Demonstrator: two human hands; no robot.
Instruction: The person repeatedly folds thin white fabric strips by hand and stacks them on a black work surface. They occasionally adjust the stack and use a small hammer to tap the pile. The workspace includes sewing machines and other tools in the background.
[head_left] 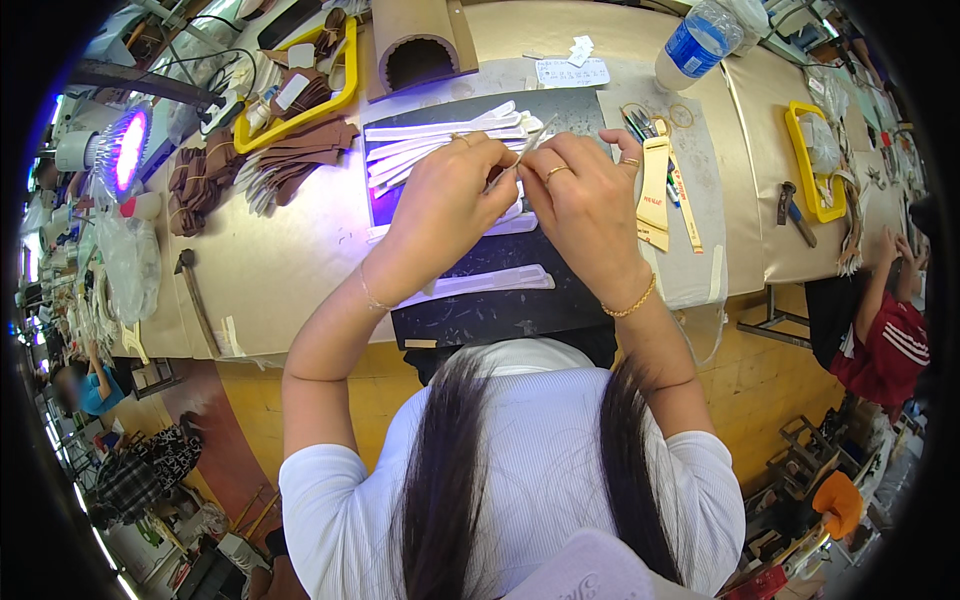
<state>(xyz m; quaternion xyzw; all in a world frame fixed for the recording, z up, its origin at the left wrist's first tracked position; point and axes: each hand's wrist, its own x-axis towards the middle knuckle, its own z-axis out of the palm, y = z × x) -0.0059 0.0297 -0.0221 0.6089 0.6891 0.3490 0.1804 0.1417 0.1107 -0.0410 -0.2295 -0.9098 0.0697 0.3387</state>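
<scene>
Above a black mat, my left hand and my right hand meet with fingers pinched. Between the fingertips is a thin pale strip, seen nearly edge-on, its lower part hidden by the fingers. A fanned pile of white strips lies on the mat beyond my left hand. More white strips lie nearer to me, below the hands. Right of my right hand are cream card templates with pens and a ring of cord around them.
Left are brown strap bundles, a yellow tray, a glowing lamp and a hammer. A brown half-pipe stands behind; a bottle, second hammer and yellow tray are right. Another person in red sits far right.
</scene>
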